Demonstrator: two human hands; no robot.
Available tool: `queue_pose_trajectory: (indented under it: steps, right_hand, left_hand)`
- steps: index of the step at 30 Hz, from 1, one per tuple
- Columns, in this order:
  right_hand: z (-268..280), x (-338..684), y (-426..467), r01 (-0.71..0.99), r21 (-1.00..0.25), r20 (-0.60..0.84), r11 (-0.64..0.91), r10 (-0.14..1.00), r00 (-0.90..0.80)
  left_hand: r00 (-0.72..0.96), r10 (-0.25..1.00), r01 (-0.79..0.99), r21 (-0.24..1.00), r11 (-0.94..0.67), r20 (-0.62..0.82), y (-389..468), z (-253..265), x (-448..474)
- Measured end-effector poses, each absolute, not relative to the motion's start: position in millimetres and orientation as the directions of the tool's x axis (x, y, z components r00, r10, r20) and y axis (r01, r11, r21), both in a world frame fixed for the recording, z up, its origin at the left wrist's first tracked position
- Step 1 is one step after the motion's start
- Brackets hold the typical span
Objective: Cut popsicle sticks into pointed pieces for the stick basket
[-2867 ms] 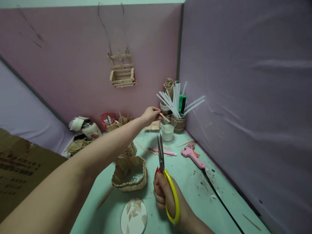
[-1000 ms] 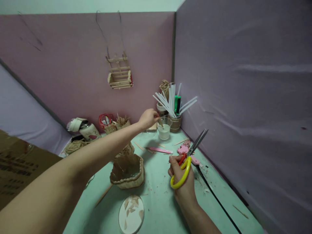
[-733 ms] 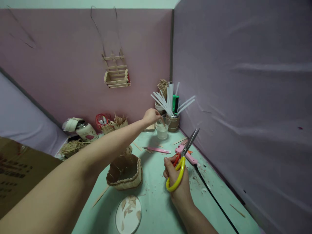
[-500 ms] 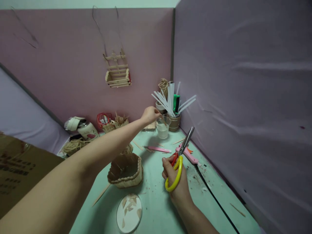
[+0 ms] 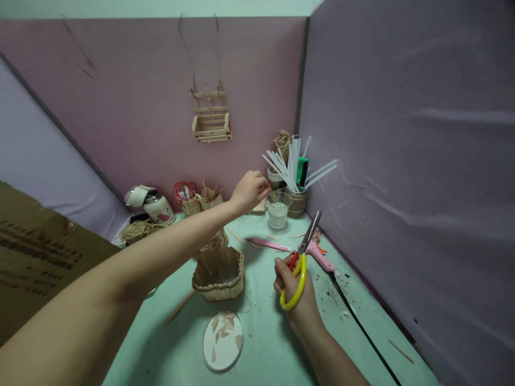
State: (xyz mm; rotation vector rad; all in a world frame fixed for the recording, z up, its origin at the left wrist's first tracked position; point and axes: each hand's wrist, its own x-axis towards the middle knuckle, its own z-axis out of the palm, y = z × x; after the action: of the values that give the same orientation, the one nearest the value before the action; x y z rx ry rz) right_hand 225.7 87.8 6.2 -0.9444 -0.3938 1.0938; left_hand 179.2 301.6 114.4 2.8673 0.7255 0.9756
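My left hand (image 5: 251, 190) reaches to the back of the table, fingers pinched on a thin wooden strip (image 5: 274, 197) that dips into a clear plastic cup (image 5: 277, 217) of cloudy liquid. My right hand (image 5: 300, 300) is closed around scissors (image 5: 298, 281) with red and yellow handles, their blades pointing up and away. Left of the scissors stands a woven-edged wooden basket (image 5: 219, 289). In front of it lies a round white dish (image 5: 221, 356) holding several small, pale brown cut pieces.
A pink glue gun (image 5: 322, 260) with a black cord lies beyond my right hand. Near the cup are a pink craft knife (image 5: 269, 245) and a pot (image 5: 296, 202) of white glue sticks. A cardboard box (image 5: 44, 262) stands at left; a small wooden rack (image 5: 212, 126) hangs on the wall.
The view has shifted slightly, so things appear further right. My left hand has lifted slightly at the cup, still pinching the strip. My right hand keeps the scissors in much the same place.
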Motion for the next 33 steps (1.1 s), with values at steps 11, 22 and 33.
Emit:
queue_pose_trajectory:
  steps: [11,22,33]
  right_hand:
    - [8,223,87,-0.525,-0.843,-0.153,0.114,0.887,0.437]
    - [7,221,82,-0.519,-0.853,-0.167,0.054,0.914,0.369]
    - [6,211,61,-0.216,-0.973,0.016,0.076,0.964,0.267]
  left_hand:
    - [0.684,0.417,0.385,0.189,-0.903,0.598,289,128,160]
    - [0.033,0.897,0.167,0.882,-0.440,0.442,245,153,31]
    - [-0.101,0.947,-0.413,0.879,0.239,-0.305,74,52,-12]
